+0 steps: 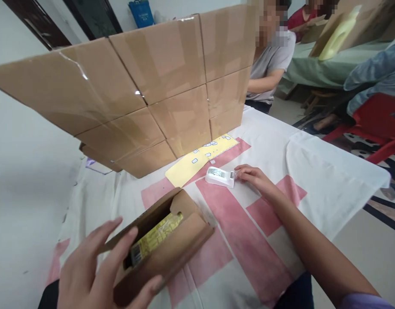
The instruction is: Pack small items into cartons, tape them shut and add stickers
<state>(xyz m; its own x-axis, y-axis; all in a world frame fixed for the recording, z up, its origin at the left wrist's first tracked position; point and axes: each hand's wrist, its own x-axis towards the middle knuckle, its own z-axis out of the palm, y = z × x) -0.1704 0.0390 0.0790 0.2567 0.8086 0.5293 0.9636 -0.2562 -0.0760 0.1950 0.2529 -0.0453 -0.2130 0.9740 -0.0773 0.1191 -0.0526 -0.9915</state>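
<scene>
My left hand (pixel 97 270) grips the near end of a small brown cardboard box (pixel 167 242) with its flaps open. A yellow printed packet (pixel 155 235) shows inside the box. My right hand (pixel 253 177) reaches forward across the table, and its fingertips touch the right end of a white tape dispenser (pixel 220 176) lying on the cloth. Just beyond the dispenser lies a yellow sheet (pixel 197 159) with several small white stickers on it.
A white tablecloth with pink bands (pixel 245 240) covers the table. A wall of taped cardboard boxes (pixel 146 90) stands across the back. Behind it sits a person in a grey shirt (pixel 270 64). A red plastic chair (pixel 374 124) stands at the right.
</scene>
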